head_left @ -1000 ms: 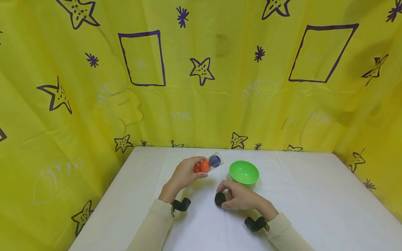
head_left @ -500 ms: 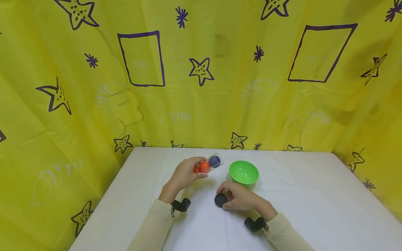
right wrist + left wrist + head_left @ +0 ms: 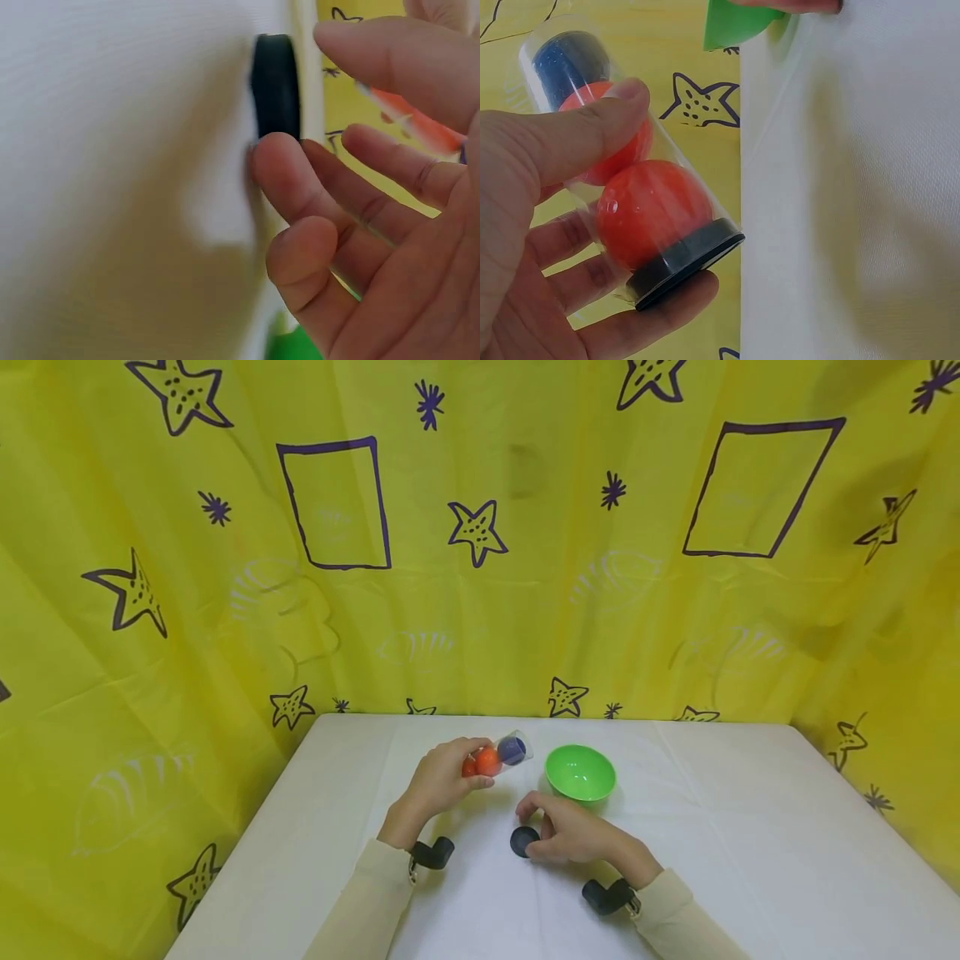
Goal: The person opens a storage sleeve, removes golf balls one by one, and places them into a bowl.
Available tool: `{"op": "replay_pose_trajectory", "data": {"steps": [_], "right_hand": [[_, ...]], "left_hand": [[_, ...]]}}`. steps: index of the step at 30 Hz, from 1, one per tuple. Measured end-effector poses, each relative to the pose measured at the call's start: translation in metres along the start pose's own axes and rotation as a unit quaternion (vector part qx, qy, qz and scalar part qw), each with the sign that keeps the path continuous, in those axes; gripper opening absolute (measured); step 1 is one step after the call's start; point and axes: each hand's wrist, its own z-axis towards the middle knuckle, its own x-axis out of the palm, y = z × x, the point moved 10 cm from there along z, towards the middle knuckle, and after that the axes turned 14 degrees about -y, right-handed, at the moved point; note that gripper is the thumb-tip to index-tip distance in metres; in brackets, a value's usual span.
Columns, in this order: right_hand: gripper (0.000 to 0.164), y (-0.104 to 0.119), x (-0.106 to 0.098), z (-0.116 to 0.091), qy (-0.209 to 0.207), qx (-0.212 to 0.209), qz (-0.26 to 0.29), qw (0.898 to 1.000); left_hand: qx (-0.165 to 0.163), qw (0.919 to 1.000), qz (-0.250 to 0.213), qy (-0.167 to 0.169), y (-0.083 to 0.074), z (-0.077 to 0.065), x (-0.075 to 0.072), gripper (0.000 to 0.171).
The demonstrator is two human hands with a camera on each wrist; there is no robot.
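1. Left hand (image 3: pixel 441 778): grasping a clear tube (image 3: pixel 666 154); thumb across its side, fingers behind it and beneath its base.
2. Tube tilted off the table, its long axis pointing to about 2 o'clock in the head view; black base cap (image 3: pixel 690 259) at the hand end; two orange balls (image 3: pixel 656 214) next, one partly behind the thumb; a rounded blue piece (image 3: pixel 512 751) at the far end.
3. Right hand (image 3: pixel 573 833): low over the table, fingers loosely curved and apart, grip released; loose black cap (image 3: pixel 524 842) at its 9 o'clock, resting on the table; a fingertip overlaps the cap's edge in the right wrist view, contact cannot be told.
4. Loose cap lies between 5 and 6 o'clock from the tube.
5. Green bowl (image 3: pixel 581 773): upright, at 12 o'clock from the right hand, 3 o'clock from the tube.
6. Cream sleeves (image 3: pixel 367 893) on both arms; black wrist devices (image 3: pixel 607 897) near the cuffs.
7. White table (image 3: pixel 750 835) under all; yellow curtain (image 3: pixel 540 618) beyond, printed with purple stars and frames.
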Motion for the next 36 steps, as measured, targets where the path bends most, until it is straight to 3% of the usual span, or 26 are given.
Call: {"op": "replay_pose_trajectory", "data": {"steps": [8, 15, 20, 26, 36], "right_hand": [[0.042, 0.023, -0.023, 0.000, -0.033, -0.016, 0.002, 0.999], [0.021, 0.035, -0.051, 0.000, -0.110, -0.047, 0.001, 0.993], [0.013, 0.031, -0.068, 0.001, -0.168, -0.037, -0.014, 0.985], [0.020, 0.025, -0.083, 0.001, -0.234, -0.028, -0.027, 0.971], [0.037, 0.018, -0.084, 0.002, -0.235, -0.002, 0.007, 0.972]], "left_hand": [[0.010, 0.9999, -0.001, 0.001, -0.003, 0.000, 0.000, 0.052], [0.032, 0.9995, 0.001, -0.001, -0.009, 0.000, 0.000, 0.052], [0.054, 0.9984, 0.012, -0.011, -0.013, 0.000, -0.001, 0.052], [0.075, 0.9965, 0.029, -0.025, -0.019, 0.000, -0.003, 0.053], [0.093, 0.9939, 0.045, -0.039, -0.024, 0.000, -0.006, 0.052]]}}
